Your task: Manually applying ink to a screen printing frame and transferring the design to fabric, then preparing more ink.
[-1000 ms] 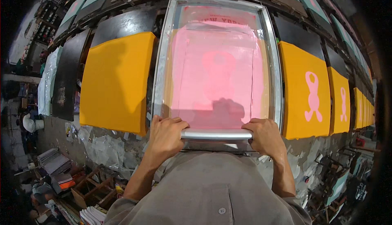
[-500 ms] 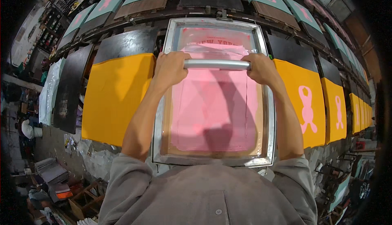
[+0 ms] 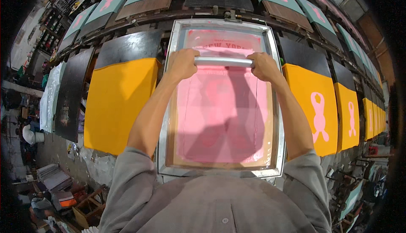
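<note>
Head view: left hand (image 3: 183,65) and right hand (image 3: 265,67) clamp opposite ends of the squeegee (image 3: 224,61) across the screen (image 3: 278,148); uneven pressure could streak the ink (image 3: 192,123).

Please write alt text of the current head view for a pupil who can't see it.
A person's left hand and right hand grip a silver bar across a metal-framed screen coated with pink ink. A plain yellow panel lies to its left, yellow panels bearing pink figures to its right.

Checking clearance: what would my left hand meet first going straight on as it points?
Your left hand would probably meet the far side of the metal frame, though depth is unclear.
</note>
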The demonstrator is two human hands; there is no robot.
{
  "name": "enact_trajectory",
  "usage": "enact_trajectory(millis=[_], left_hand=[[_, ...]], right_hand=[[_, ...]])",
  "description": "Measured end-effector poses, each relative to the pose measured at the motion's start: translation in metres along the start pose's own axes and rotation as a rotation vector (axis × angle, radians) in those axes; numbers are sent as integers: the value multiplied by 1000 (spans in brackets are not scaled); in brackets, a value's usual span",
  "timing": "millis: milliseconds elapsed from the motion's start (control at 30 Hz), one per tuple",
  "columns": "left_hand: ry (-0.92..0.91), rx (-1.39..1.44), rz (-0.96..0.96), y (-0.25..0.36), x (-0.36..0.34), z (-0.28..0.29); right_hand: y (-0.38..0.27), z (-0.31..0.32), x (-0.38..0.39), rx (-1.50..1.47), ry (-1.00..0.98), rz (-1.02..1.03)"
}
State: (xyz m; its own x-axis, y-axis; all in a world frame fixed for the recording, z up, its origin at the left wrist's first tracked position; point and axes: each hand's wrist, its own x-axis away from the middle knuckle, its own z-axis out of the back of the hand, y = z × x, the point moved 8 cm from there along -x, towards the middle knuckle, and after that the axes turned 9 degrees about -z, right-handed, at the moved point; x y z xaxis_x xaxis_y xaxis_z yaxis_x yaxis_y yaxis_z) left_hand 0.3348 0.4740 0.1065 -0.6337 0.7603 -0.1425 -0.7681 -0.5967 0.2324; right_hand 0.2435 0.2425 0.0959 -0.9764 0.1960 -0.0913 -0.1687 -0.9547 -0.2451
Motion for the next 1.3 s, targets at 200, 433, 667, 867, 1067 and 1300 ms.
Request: enact_trajectory(millis=[200, 433, 667, 867, 1067, 1300], left_hand=[[52, -8, -57, -2, -6, -5], [104, -71, -108, 23, 31, 30], [35, 12, -224, 100, 174, 35], [0, 212, -136, 137, 256, 2], [-28, 202, -109, 149, 289, -19], [109, 507, 147, 89, 321, -14]], right_hand=[[-1, -6, -8, 25, -7, -7], [-18, 31, 44, -44, 80, 23], [-61, 42, 199, -114, 1, 113], [-81, 14, 287, -172, -89, 20], [-82, -8, 324, -194, -174, -54], [-5, -2, 337, -695, -168, -239]])
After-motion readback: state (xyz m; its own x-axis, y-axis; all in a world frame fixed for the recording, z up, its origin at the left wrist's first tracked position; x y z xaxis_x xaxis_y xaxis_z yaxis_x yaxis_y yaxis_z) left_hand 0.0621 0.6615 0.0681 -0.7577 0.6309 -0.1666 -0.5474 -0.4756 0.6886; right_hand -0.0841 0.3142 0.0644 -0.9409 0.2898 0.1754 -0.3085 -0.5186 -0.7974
